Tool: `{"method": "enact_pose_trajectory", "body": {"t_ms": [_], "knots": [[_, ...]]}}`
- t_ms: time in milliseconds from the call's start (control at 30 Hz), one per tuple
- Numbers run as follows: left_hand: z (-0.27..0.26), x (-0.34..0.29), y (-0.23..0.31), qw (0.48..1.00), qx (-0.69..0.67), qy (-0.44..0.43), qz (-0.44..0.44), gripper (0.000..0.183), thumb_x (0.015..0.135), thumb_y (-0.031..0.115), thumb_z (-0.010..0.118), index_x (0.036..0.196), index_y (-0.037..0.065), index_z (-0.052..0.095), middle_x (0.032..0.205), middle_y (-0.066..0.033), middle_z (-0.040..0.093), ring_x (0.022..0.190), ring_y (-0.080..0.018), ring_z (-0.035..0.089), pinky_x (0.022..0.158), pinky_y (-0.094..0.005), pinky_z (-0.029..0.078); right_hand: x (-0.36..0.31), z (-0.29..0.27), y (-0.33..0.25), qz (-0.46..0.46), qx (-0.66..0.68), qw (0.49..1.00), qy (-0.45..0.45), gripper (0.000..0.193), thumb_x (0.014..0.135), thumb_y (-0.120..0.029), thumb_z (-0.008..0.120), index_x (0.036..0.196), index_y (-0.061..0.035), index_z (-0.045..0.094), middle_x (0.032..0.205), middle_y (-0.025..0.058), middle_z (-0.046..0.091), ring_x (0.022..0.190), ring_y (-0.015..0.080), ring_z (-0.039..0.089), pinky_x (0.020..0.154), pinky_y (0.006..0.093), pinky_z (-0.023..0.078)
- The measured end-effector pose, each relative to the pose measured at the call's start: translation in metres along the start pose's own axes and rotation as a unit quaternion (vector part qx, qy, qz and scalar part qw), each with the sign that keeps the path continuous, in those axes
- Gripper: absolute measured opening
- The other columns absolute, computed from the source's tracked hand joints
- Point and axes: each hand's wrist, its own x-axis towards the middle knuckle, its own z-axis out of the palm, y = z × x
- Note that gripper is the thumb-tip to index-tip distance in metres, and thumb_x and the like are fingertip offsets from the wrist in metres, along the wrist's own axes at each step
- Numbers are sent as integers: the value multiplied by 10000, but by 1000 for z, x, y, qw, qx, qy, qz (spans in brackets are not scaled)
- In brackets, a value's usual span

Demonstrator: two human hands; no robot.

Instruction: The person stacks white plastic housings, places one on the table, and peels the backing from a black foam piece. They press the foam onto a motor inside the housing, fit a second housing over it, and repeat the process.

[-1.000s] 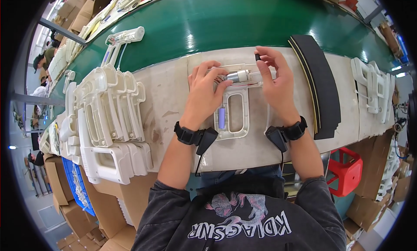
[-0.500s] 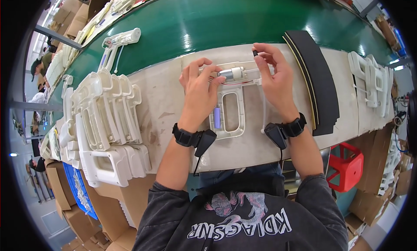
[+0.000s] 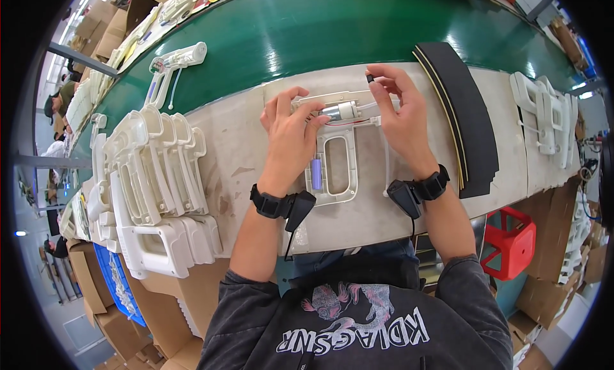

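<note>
In front of me on the table lies a white plastic housing half (image 3: 354, 172) with a looped handle. A small silver motor with a white end (image 3: 340, 111) sits in its upper part, and a purple cylindrical battery (image 3: 317, 173) in the handle side. My left hand (image 3: 288, 127) is closed at the motor's left end, thumb and index finger on it; the other fingers curl over the housing. My right hand (image 3: 403, 111) pinches a small black piece (image 3: 370, 79), perhaps foam, between thumb and index finger, above the housing's right part. A white tube (image 3: 386, 159) hangs down beside my right hand.
Stacked white housing shells (image 3: 160, 172) stand at the left, more shells (image 3: 547, 117) at the far right. Black foam strips (image 3: 457, 114) lie right of my hands. Beyond runs a green belt (image 3: 320, 34) carrying another housing half (image 3: 169, 72). A red stool (image 3: 511, 242) stands below right.
My right hand, with the black piece, has shifted slightly left. My left hand stays at the motor, and the whole view has moved a little.
</note>
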Motion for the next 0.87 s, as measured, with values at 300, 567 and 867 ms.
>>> {"method": "enact_pose_trajectory", "body": {"t_ms": [300,567,867], "knots": [[-1,2,4,1000,-25,4,-17,229,850,209,755,1058,136,696,1247,-66,547,1191,-284,482,1031,-441,336,0,-1,0,0,-9,1000,-9,218,970,-55,596,1181,-40,648,1103,57,693,945,125,633,866,271,488],[1,2,4,1000,-7,3,-12,207,859,194,744,1047,124,694,1257,-71,538,1199,-296,465,1032,-442,337,0,0,-1,1,-13,1000,-10,211,964,-43,590,1164,-40,658,1085,45,699,921,130,645,858,277,495],[3,1,0,999,-42,-4,-18,206,888,201,710,1062,96,678,1249,-89,497,1208,-313,436,1019,-482,314,0,0,0,6,-22,1000,-20,214,966,-48,585,1167,-49,659,1088,48,699,923,135,646,861,281,494]]}}
